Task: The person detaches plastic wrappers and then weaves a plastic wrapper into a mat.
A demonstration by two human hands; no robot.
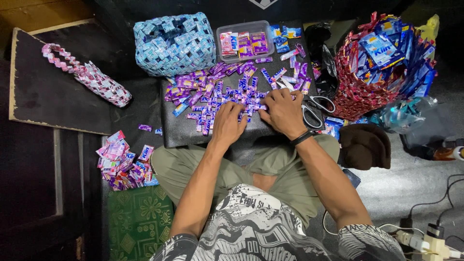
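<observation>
Wrapper pieces: small folded strips of glossy foil-like packet material [227, 94], mostly purple with some blue and white, scattered in a loose heap over the middle of the board.
Board: flat, dark, matte rectangle [174, 133] lying across the person's crossed legs, its near edge at the knees.
Left hand: [228, 123] palm down, fingers loosely curled and spread a little, fingertips resting in the purple pieces; whether it pinches any one piece cannot be told.
Right hand: [284, 112] palm down, fingers bent and drawn together at the heap's right side, touching the pieces just beside the left hand's fingertips; a dark band sits on its wrist. A firm hold on anything is not visible.
Scissors: [313, 110] metal blades with dark loop handles, lying at the board's right edge, partly under the right hand.
Plastic tub: [245, 43] clear, shallow, rectangular, holding flat pink and purple packets, at the board's far edge.
Blue woven basket: [174, 44] boxy, made of interlocked folded wrappers, bumpy in texture, far left of the board.
Red and blue woven basket: [374, 63] taller, stuffed with blue packets, far right.
Pink woven strap: [87, 75] long, zigzag-plaited band on a dark panel to the left.
Loose packet pile: [123, 162] pink and purple scraps on the floor beside the left knee.
</observation>
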